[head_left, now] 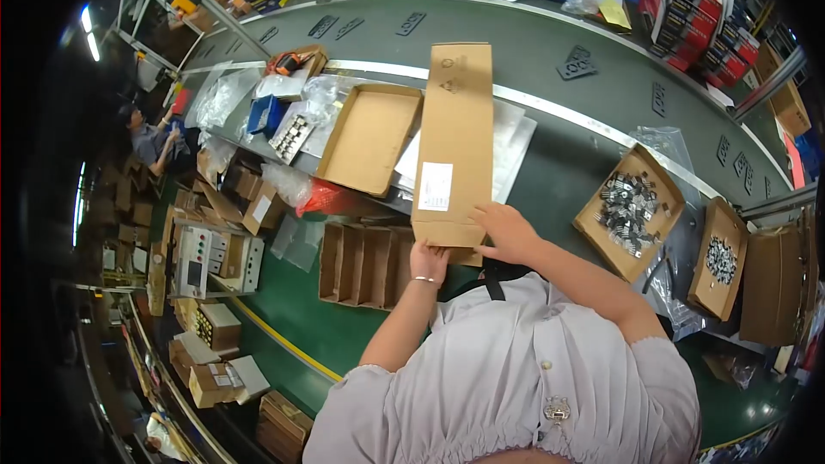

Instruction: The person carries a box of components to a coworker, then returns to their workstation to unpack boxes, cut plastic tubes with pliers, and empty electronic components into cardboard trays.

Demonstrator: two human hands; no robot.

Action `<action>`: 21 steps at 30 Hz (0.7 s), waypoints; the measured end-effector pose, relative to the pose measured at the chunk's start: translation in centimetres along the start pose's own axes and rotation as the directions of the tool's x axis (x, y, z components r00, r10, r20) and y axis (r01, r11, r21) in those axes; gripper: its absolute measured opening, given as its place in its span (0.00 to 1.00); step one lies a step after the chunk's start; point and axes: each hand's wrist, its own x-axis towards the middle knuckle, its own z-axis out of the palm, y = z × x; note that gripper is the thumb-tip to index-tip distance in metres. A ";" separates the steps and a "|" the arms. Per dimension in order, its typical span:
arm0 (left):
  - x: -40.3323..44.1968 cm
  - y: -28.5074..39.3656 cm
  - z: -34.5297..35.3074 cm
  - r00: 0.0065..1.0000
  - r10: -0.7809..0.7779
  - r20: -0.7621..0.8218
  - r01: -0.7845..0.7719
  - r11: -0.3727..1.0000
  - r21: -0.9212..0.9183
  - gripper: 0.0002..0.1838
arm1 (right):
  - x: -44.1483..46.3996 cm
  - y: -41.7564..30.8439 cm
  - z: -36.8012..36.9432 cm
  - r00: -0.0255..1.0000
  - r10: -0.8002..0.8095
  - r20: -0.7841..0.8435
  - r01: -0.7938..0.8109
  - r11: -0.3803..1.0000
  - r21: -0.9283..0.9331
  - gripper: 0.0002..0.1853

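Observation:
A long brown cardboard box with a white label lies lengthwise in front of me, its near end at the bench edge. My left hand, a bracelet at its wrist, is closed at the near left end of the box, with its fingers against the end flap. My right hand grips the near right corner, fingers on the top face and thumb by the end. White sheets stick out from beneath the box. An open shallow cardboard tray lies just left of it.
On the right are a carton tray of small metal parts and another tray of small pieces. A divided carton stands below the bench. Beyond runs a green conveyor with dark plates. A co-worker is at far left.

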 end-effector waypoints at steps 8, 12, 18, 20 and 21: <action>-1.7 2.0 0.5 0.809 0.410 0.420 -0.519 0.835 0.184 0.20 | 4.5 0.6 2.8 0.977 0.188 0.105 -0.181 0.981 -0.069 0.10; -2.7 3.6 1.9 0.756 0.562 0.336 -0.654 0.659 0.372 0.12 | 7.0 -0.5 -1.3 0.985 0.165 0.057 -0.162 0.985 -0.060 0.09; -1.5 2.7 5.3 0.409 0.540 0.736 -0.584 -0.465 0.665 0.16 | 6.6 0.6 -0.2 0.978 0.197 0.061 -0.193 0.979 -0.067 0.10; 0.1 2.1 5.2 0.432 0.532 0.728 -0.572 -0.462 0.677 0.22 | 6.3 1.1 0.0 0.982 0.189 0.020 -0.187 0.980 -0.070 0.11; 1.1 2.0 5.4 0.492 0.464 0.736 -0.539 -0.502 0.677 0.24 | 6.4 1.3 -0.3 0.979 0.205 0.014 -0.203 0.976 -0.077 0.11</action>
